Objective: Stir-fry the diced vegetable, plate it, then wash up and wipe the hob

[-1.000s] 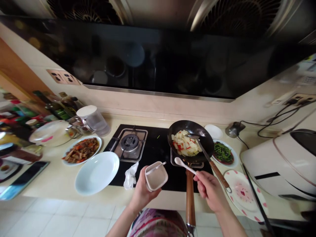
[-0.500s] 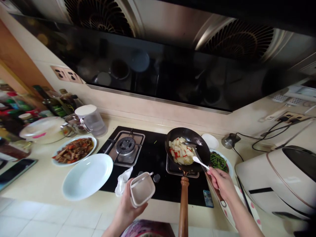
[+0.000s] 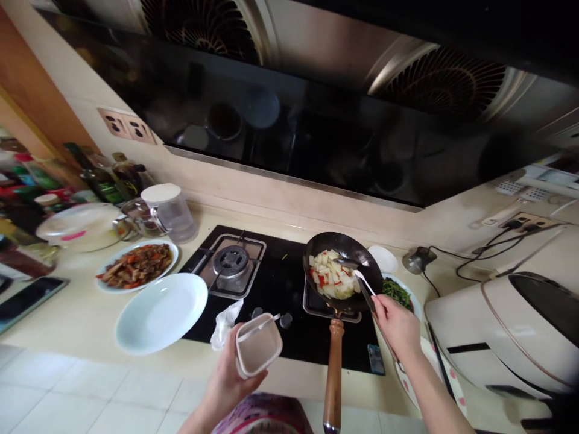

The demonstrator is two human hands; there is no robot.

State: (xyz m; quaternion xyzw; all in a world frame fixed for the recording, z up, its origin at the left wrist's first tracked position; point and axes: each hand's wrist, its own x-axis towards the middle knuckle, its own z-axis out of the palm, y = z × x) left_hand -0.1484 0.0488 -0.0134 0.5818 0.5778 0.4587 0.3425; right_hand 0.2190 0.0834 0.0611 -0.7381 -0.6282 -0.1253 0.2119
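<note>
My left hand (image 3: 233, 371) is wrapped round a small white seasoning container (image 3: 259, 345) with its top open, held in front of the stove's near edge. A small white spoon (image 3: 364, 281) is pinched in my right hand (image 3: 398, 325), its bowl over the right side of the wok (image 3: 366, 256). Inside the wok lie pale chopped pieces with red bits (image 3: 332, 271). A metal spatula (image 3: 367, 295) rests in the wok, its handle running beneath my right hand. The wok sits on the right burner, its wooden handle (image 3: 335, 374) pointing toward me.
On the left stand a white oval plate (image 3: 158, 316), a dish of cooked meat (image 3: 138, 265), a pitcher (image 3: 172, 214) and a phone (image 3: 34, 301). A crumpled tissue (image 3: 226, 322) lies by the left burner (image 3: 230, 261). At right are a plate of greens (image 3: 398, 292) and a rice cooker (image 3: 502, 331).
My right hand and the spoon have moved slightly left and up, with the spoon's bowl higher over the wok. The left hand keeps hold of the container. The camera view has shifted a little.
</note>
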